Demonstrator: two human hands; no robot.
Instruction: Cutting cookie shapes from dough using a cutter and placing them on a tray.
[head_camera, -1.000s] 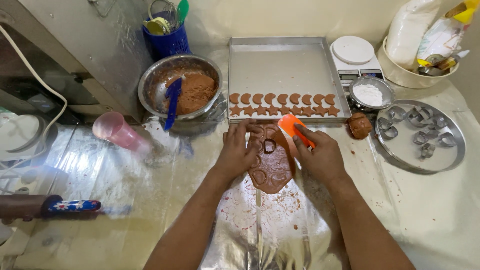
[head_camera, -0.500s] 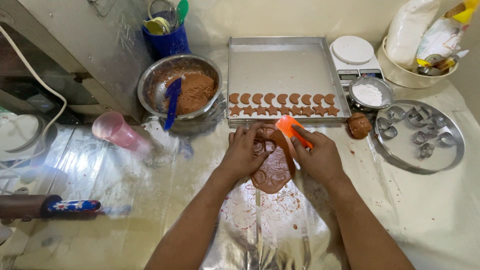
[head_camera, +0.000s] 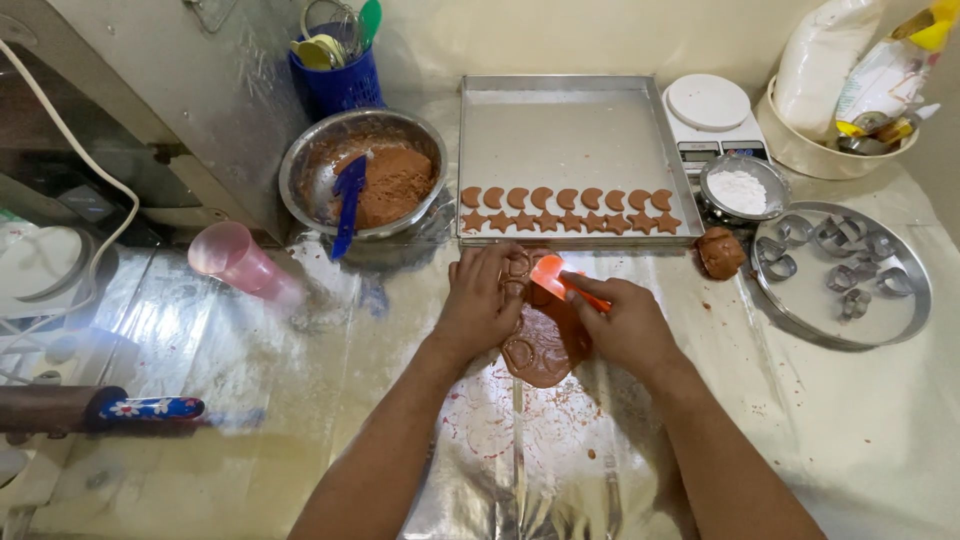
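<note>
Pinched in the right hand (head_camera: 628, 322) is an orange scraper (head_camera: 562, 279), its blade at the far edge of the dough sheet (head_camera: 545, 345); the left hand (head_camera: 482, 305) lies flat with fingers spread on the sheet's far left edge, gripping nothing. Since a second ago both hands have barely moved, the scraper staying low by a cut shape (head_camera: 517, 266) under the left fingertips, which suggests a cut piece is being worked loose. Dough lies on the foil (head_camera: 300, 400) just before the tray (head_camera: 570, 120), where two rows of cookies (head_camera: 566, 209) sit unchanged
</note>
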